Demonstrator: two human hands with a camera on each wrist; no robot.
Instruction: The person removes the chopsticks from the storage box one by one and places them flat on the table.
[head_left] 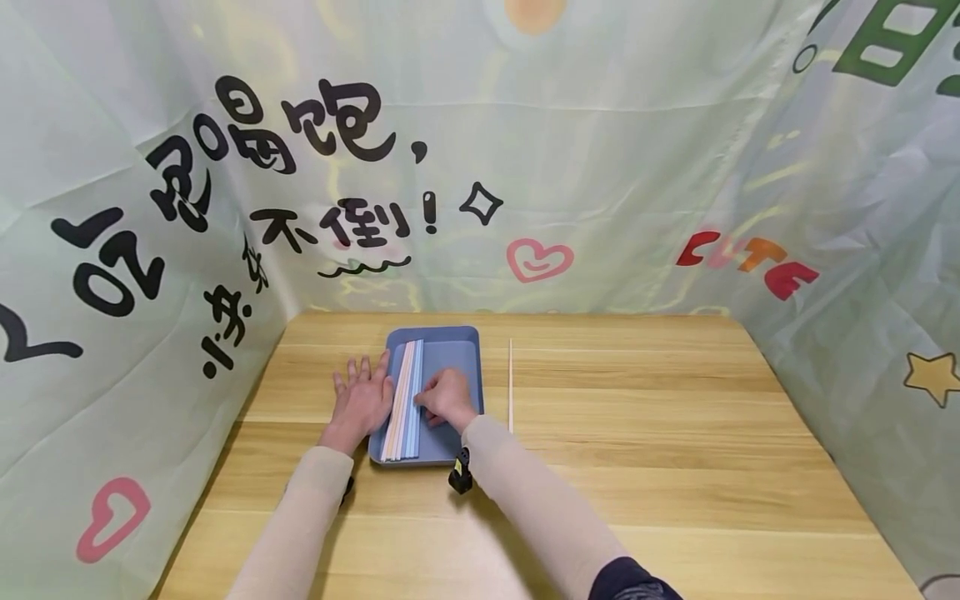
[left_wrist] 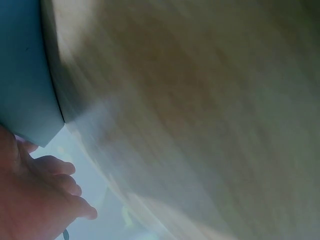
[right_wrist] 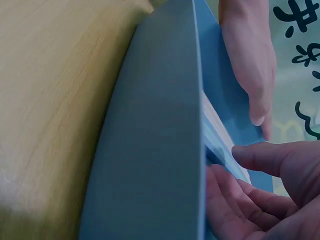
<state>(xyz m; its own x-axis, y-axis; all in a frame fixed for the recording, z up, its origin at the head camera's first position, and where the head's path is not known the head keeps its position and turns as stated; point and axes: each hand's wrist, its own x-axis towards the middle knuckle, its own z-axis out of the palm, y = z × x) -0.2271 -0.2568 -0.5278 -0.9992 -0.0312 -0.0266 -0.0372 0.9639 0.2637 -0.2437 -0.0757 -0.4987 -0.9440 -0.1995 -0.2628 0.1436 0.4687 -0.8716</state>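
Note:
A blue-grey tray [head_left: 442, 452] holds several thin pastel chopsticks [head_left: 403, 400], pink on the left and blue on the right, lying side by side lengthwise. My left hand [head_left: 365, 400] is at the tray's left rim, its fingers extended and spread. Over the tray, my right hand [head_left: 447, 395] has its fingertips right at the rightmost blue chopsticks. The right wrist view shows its thumb [right_wrist: 260, 156] apart from the bent fingers, with the blue chopsticks [right_wrist: 217, 142] just behind. The tray's side wall [right_wrist: 150, 135] hides part of them there.
A single pale pink chopstick [head_left: 511, 383] lies on the wooden table [head_left: 637, 433], right of the tray. Printed cloth walls [head_left: 615, 183] enclose the table at the back and both sides.

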